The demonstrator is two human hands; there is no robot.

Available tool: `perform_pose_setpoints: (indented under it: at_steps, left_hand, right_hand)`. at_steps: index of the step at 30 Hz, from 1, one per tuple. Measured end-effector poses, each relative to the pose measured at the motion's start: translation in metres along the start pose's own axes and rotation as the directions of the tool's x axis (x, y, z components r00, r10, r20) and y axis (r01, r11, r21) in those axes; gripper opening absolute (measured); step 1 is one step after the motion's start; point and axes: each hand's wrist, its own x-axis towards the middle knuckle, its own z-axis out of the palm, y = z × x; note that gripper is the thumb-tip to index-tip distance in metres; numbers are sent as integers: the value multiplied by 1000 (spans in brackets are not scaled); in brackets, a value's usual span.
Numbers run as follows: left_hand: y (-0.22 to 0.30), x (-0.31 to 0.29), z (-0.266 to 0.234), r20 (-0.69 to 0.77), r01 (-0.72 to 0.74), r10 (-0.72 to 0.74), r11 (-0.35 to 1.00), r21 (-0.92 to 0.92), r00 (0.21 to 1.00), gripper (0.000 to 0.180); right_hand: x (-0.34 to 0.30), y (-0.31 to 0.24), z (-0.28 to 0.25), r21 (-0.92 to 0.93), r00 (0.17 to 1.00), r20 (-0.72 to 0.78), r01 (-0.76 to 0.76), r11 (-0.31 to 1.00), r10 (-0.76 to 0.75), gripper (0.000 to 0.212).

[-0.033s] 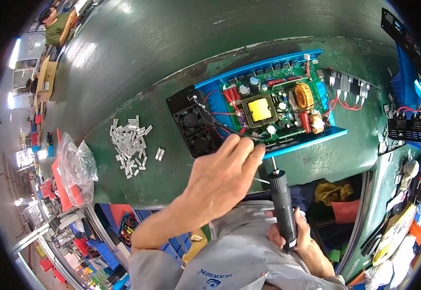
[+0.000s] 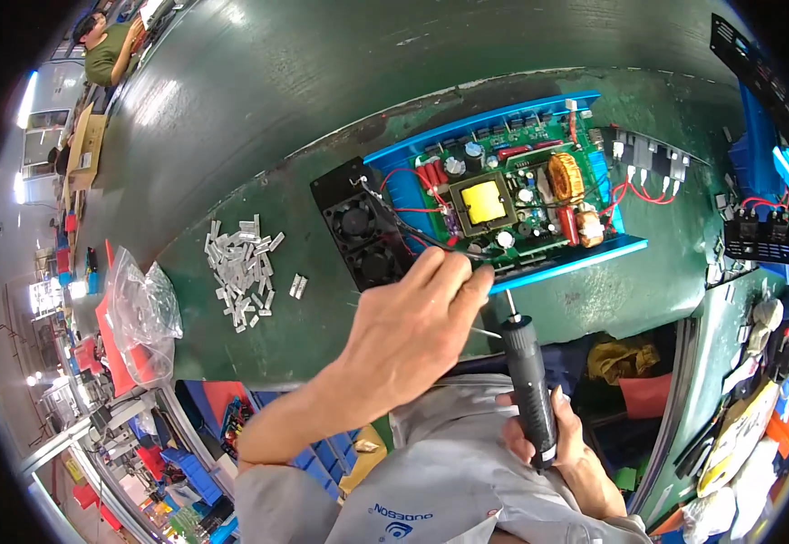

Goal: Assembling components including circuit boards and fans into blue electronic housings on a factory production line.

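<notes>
A blue open metal case (image 2: 594, 257) lies on the bench with a green circuit board (image 2: 526, 195) inside. On the board are a yellow-wrapped transformer (image 2: 483, 202) and a copper coil (image 2: 565, 178). A black end panel with two fans (image 2: 355, 223) is at the case's left end. My left hand (image 2: 412, 331) is closed over the near wall of the case, its fingertips hidden inside. Below that wall, my right hand (image 2: 568, 440) grips a black electric screwdriver (image 2: 527, 376). Its bit (image 2: 510, 301) points up at the wall's outer side, close to my left fingers; the tip's contact is hard to make out.
Left of the case lies a pile of small silver metal pieces (image 2: 242, 272), with a couple set apart (image 2: 298, 286). A clear plastic bag (image 2: 145, 313) hangs at the bench's left edge. Red wires (image 2: 648, 195) lead right to a black panel (image 2: 653, 159). More blue-and-black cases (image 2: 761, 238) stand far right.
</notes>
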Motion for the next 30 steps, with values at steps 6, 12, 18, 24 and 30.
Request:
perform_pose_setpoints:
  at_steps: [6, 12, 18, 24, 30]
  left_hand:
    - [-28, 56, -25, -331, -53, 16, 993, -102, 944, 7]
    - [-66, 121, -8, -79, 43, -27, 977, 207, 997, 51]
    - [-63, 118, 5, -208, -21, 67, 976, 218, 976, 61]
    - [-37, 83, -13, 363, 499, -365, 759, -417, 858, 57]
    - [-17, 39, 19, 507, 593, -392, 135, -794, 768, 68]
  right_hand:
    - [-36, 11, -21, -578, 844, -371, 117, 808, -387, 80]
    - [-61, -34, -7, -807, 520, -391, 203, 555, -759, 64]
    - [-72, -93, 10, -941, 323, -216, -320, 109, -921, 75]
    - [-55, -139, 40, -839, 201, 21, -530, -126, -979, 52]
    - [-34, -111, 47, -903, 288, 205, -313, -294, -935, 42]
